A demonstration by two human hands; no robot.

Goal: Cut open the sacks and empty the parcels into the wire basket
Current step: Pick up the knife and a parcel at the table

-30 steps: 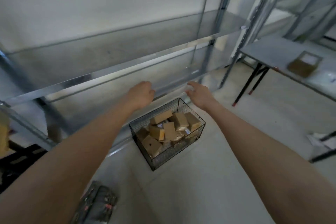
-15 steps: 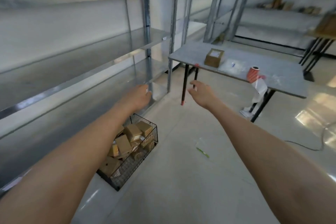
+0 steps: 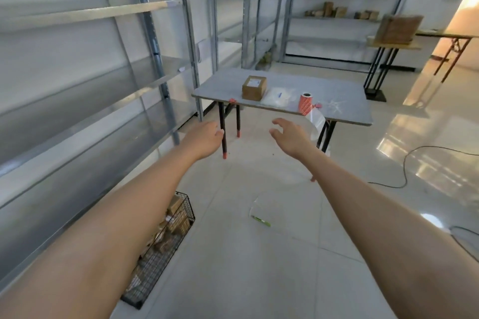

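The black wire basket [image 3: 155, 267], holding brown cardboard parcels [image 3: 174, 206], was set on the floor [image 3: 259, 280], well short of the grey flat-topped bench [image 3: 344, 101]. Left grip [image 3: 204, 141] and right grip [image 3: 291, 137] were each held apart and empty before it. No sack was seen; fetching one was judged next.

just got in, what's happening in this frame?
A person holds both arms out forward, left hand and right hand bare and holding nothing. The wire basket sits on the floor by the metal shelving, lower left, with cardboard parcels in it. Ahead stands a grey table with a box and a red roll on it. No sack is in view.
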